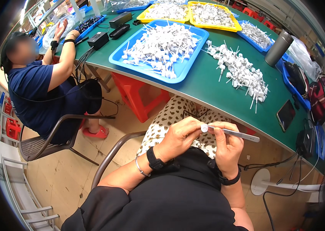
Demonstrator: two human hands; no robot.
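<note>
Over my lap, my left hand [183, 134] is closed, its fingertips pinching a small white plastic part [204, 128] with a round end. Metal tweezers [243, 135] are gripped between the thumb and fingers of my right hand [228, 144]. Their tip end meets the white part; the exact contact is too small to tell. Beyond my hands, a blue tray [177, 79] full of similar white stemmed parts stands on the green table [205, 86]. A loose pile of white parts [241, 69] lies to its right.
Yellow trays [236, 27] of white parts stand at the back. A grey metal bottle [279, 48], a phone [286, 115] and a dark red bag [322, 98] are on the right. Red stools [131, 96] sit under the table. A seated co-worker [41, 82] is at left.
</note>
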